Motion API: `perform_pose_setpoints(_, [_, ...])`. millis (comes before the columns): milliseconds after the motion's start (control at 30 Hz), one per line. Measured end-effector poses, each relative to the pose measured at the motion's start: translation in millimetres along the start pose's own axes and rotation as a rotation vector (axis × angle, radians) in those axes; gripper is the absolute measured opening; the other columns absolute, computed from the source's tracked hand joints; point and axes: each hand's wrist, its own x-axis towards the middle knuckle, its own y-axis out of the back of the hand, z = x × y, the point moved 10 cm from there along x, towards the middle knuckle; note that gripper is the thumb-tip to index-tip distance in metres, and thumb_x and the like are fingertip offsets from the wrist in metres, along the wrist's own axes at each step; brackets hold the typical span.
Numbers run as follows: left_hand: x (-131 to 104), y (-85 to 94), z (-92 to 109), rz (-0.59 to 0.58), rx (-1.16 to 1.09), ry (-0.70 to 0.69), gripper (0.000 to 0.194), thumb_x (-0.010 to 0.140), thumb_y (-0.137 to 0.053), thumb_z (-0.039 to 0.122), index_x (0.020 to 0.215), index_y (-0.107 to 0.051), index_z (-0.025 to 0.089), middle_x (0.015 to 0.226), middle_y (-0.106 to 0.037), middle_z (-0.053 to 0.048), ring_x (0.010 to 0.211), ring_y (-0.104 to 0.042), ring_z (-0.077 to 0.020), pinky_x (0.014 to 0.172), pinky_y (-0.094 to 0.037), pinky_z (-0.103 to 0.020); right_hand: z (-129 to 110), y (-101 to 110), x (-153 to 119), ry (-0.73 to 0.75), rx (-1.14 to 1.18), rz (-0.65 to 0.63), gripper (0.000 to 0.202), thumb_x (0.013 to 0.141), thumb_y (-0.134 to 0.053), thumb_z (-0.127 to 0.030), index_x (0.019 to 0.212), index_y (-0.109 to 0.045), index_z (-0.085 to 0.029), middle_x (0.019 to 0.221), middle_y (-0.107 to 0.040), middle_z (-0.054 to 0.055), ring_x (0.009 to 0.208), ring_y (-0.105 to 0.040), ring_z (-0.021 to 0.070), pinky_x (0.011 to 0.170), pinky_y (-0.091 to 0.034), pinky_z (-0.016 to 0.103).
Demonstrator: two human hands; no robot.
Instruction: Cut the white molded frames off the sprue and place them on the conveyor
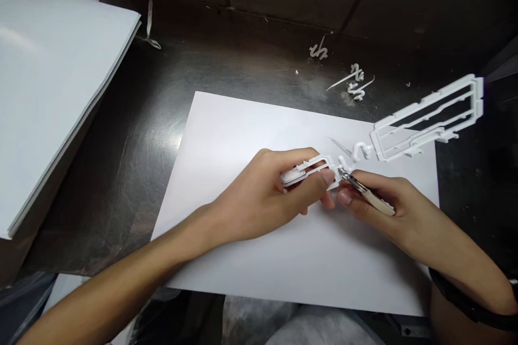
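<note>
My left hand [279,188] grips one end of a white plastic frame [319,160], with thumb and fingers closed around it. A curved white sprue [358,152] links this piece to a second, longer plastic frame [429,118] that sticks out to the upper right. In my right hand [380,199] is a pair of nippers [374,200] with pale handles and metal jaws. The jaws are at the sprue right beside the left frame's end; whether they are closed on it is too small to tell. A thin pointed sprue tip [339,145] sticks up between the two frames.
Under my hands lies a white sheet [226,259] on a dark metal table [162,86]. Cut-off white sprue pieces [356,83] lie beyond the sheet, with another scrap [319,52] farther back. A stack of white sheets [60,75] stands at left, near a twisted tie [150,27].
</note>
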Motion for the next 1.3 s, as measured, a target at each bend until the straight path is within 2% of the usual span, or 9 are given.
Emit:
perform_pose_setpoints(133, [0, 0.5, 1, -0.024, 0.033, -0.001, 0.021, 0.109, -0.063, 0.023, 0.093, -0.075, 0.017, 0.09, -0.077, 0.003, 0.067, -0.065, -0.0063, 0.057, -0.049, -0.014, 2, 1, -1, -0.003, -0.051, 0.003, 0.035, 0.114, -0.062, -0.053, 0.098, -0.072, -0.023, 0.086, -0.064, 0.002, 0.081, -0.057, 0.0235, 0.062, -0.036, 0.032])
perform_pose_setpoints(333, [1, 3.2, 3, -0.045, 0.194, -0.07, 0.027, 0.112, -0.059, 0.029, 0.095, -0.077, 0.018, 0.088, -0.078, 0.003, 0.068, -0.064, -0.0061, 0.056, -0.045, -0.017, 0, 6, 0, 0.066, -0.163, 0.087, 0.031, 0.114, -0.064, -0.048, 0.094, -0.07, -0.025, 0.074, -0.048, -0.004, 0.066, -0.043, 0.0169, 0.059, -0.034, 0.032])
perform_pose_setpoints(467, [1, 4.4, 6, -0.06, 0.211, -0.119, 0.025, 0.111, -0.059, 0.028, 0.098, -0.077, 0.017, 0.087, -0.078, 0.003, 0.068, -0.065, -0.007, 0.054, -0.043, -0.018, -2, 5, 0, 0.086, -0.172, 0.101, 0.031, 0.114, -0.064, -0.042, 0.09, -0.066, -0.024, 0.072, -0.05, -0.005, 0.064, -0.043, 0.0158, 0.057, -0.034, 0.031])
perform_pose_setpoints(600, [1, 4.8, 9, -0.075, 0.217, -0.151, 0.023, 0.11, -0.061, 0.027, 0.098, -0.078, 0.017, 0.084, -0.077, 0.003, 0.07, -0.065, -0.0073, 0.057, -0.045, -0.017, -1, 0, 0, 0.096, -0.167, 0.061, 0.03, 0.116, -0.061, -0.044, 0.095, -0.069, -0.024, 0.075, -0.056, -0.004, 0.068, -0.049, 0.017, 0.06, -0.037, 0.031])
perform_pose_setpoints(800, [2, 3.9, 3, -0.103, 0.21, -0.072, 0.027, 0.112, -0.058, 0.03, 0.099, -0.078, 0.017, 0.093, -0.08, 0.001, 0.071, -0.068, -0.0077, 0.057, -0.046, -0.016, -7, 1, 0, 0.115, -0.214, 0.114, 0.031, 0.114, -0.059, -0.041, 0.089, -0.065, -0.022, 0.076, -0.061, -0.001, 0.067, -0.054, 0.0191, 0.061, -0.039, 0.031])
perform_pose_setpoints(1000, [3, 1.4, -6, -0.111, 0.108, 0.041, 0.026, 0.109, -0.062, 0.029, 0.092, -0.076, 0.016, 0.087, -0.078, 0.001, 0.067, -0.066, -0.0071, 0.059, -0.051, -0.014, -8, -8, 0, 0.024, -0.078, -0.004, 0.039, 0.115, -0.056, -0.051, 0.094, -0.073, -0.023, 0.069, -0.062, 0.001, 0.073, -0.065, 0.0264, 0.064, -0.051, 0.032])
perform_pose_setpoints(1067, [2, -0.3, -11, -0.126, 0.032, 0.112, 0.022, 0.108, -0.063, 0.028, 0.093, -0.074, 0.017, 0.088, -0.078, 0.002, 0.066, -0.065, -0.008, 0.058, -0.053, -0.015, -8, -13, -1, -0.003, -0.018, -0.056, 0.04, 0.114, -0.057, -0.056, 0.103, -0.078, -0.023, 0.074, -0.067, 0.002, 0.076, -0.068, 0.0277, 0.063, -0.053, 0.032])
perform_pose_setpoints(1167, [0, -2.3, -15, -0.143, -0.048, 0.181, 0.018, 0.108, -0.064, 0.029, 0.096, -0.073, 0.018, 0.09, -0.079, 0.002, 0.066, -0.064, -0.009, 0.058, -0.054, -0.017, -9, -15, -3, -0.045, 0.087, -0.069, 0.043, 0.112, -0.061, -0.063, 0.113, -0.081, -0.025, 0.099, -0.078, 0.003, 0.086, -0.072, 0.0284, 0.069, -0.056, 0.031])
perform_pose_setpoints(1300, [-2, -2.7, -15, -0.141, -0.058, 0.167, 0.024, 0.11, -0.061, 0.034, 0.096, -0.072, 0.019, 0.091, -0.078, 0.002, 0.067, -0.064, -0.0087, 0.058, -0.055, -0.017, -11, -13, -3, -0.072, 0.131, -0.043, 0.047, 0.109, -0.064, -0.068, 0.109, -0.082, -0.025, 0.117, -0.079, 0.004, 0.1, -0.074, 0.0313, 0.082, -0.059, 0.033])
